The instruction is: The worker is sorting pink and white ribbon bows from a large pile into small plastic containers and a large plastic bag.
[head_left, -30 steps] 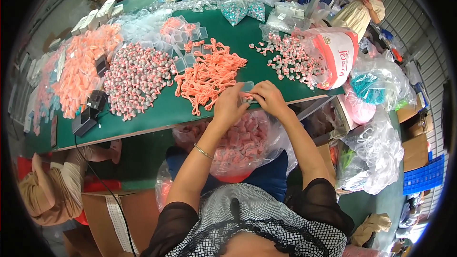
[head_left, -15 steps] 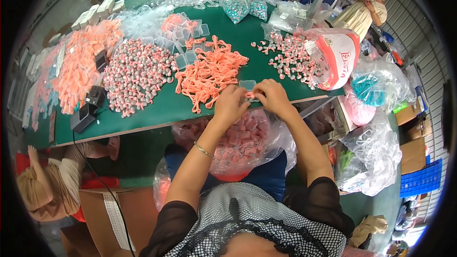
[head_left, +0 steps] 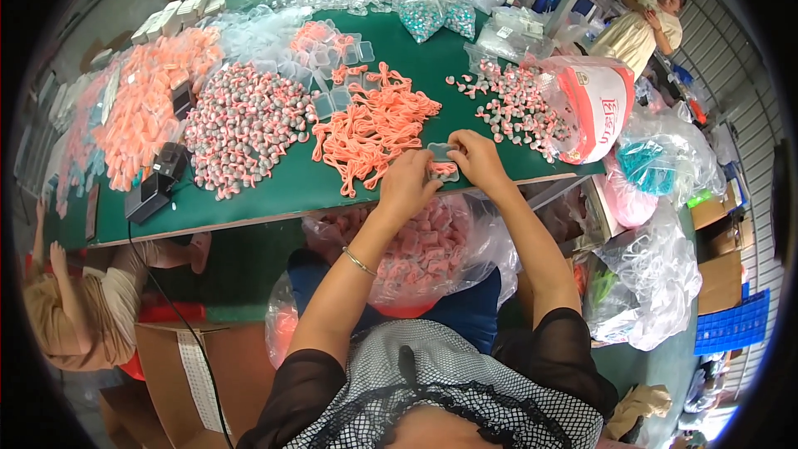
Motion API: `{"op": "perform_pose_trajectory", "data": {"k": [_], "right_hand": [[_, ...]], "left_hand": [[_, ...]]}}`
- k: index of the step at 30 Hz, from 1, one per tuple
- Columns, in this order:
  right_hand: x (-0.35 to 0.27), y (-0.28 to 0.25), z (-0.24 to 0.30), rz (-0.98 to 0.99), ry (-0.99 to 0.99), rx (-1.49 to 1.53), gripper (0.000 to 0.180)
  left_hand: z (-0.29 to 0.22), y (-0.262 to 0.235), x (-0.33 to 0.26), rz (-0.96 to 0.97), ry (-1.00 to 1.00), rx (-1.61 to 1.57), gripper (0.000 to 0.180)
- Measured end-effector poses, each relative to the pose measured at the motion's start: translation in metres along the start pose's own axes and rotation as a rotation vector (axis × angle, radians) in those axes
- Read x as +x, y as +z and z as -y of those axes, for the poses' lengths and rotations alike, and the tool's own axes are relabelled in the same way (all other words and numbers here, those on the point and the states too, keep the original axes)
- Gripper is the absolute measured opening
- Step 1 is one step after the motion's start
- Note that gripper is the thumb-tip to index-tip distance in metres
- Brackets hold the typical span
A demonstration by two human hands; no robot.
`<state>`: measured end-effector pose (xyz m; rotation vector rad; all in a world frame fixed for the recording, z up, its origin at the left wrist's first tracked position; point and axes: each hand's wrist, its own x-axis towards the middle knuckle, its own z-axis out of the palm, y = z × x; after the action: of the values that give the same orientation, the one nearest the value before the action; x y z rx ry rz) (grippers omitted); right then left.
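At the table's front edge both my hands are on a small clear plastic case (head_left: 440, 151) with its lid up and orange cord in its lower half. My left hand (head_left: 406, 185) grips the case's left side, fingers closed. My right hand (head_left: 480, 160) pinches the right side near the raised lid. Just left of them spreads a pile of looped orange cords (head_left: 378, 120). Farther left is a heap of small grey-and-pink plugs (head_left: 241, 125); more loose plugs (head_left: 507, 108) spill from a red-and-white bag (head_left: 598, 108) at the right.
Below the table edge, a clear bag (head_left: 424, 241) of filled pinkish cases sits at my lap. Orange packed cases (head_left: 154, 108) and empty clear cases (head_left: 258, 37) cover the table's left. A black box (head_left: 150, 199) trails a cable. People are at lower left and upper right.
The case's raised lid shows more plainly now, and my right fingers have moved up to its upper right edge. My left hand stays at the left side. The view has shifted slightly.
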<state>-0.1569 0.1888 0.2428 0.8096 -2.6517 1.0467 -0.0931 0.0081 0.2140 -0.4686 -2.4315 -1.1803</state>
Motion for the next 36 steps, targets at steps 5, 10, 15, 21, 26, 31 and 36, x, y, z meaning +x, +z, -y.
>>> {"op": "perform_pose_trajectory", "data": {"k": [5,10,15,21,26,31,36], "right_hand": [[-0.028,0.002,0.011,-0.156,-0.081,0.085,0.016],[-0.043,0.013,0.010,-0.274,-0.211,0.034,0.016],[-0.046,0.017,0.010,-0.313,-0.217,0.015,0.019],[-0.050,0.021,0.008,-0.347,-0.232,0.015,0.020],[-0.053,0.024,0.008,-0.375,-0.238,0.028,0.018],[-0.055,0.025,0.009,-0.381,-0.232,0.030,0.017],[-0.054,0.032,0.009,-0.385,-0.270,0.046,0.018]], "left_hand": [[-0.008,-0.004,0.003,0.040,-0.164,-0.056,0.050],[0.000,-0.002,0.002,-0.008,-0.063,-0.034,0.041],[-0.005,-0.003,-0.002,-0.037,-0.108,0.036,0.028],[-0.014,0.002,0.000,-0.090,-0.232,0.158,0.019],[-0.019,0.008,-0.004,-0.186,-0.313,0.143,0.017],[-0.019,0.018,-0.010,-0.271,-0.274,0.115,0.016],[-0.016,0.016,-0.022,-0.317,-0.161,0.120,0.013]]}}
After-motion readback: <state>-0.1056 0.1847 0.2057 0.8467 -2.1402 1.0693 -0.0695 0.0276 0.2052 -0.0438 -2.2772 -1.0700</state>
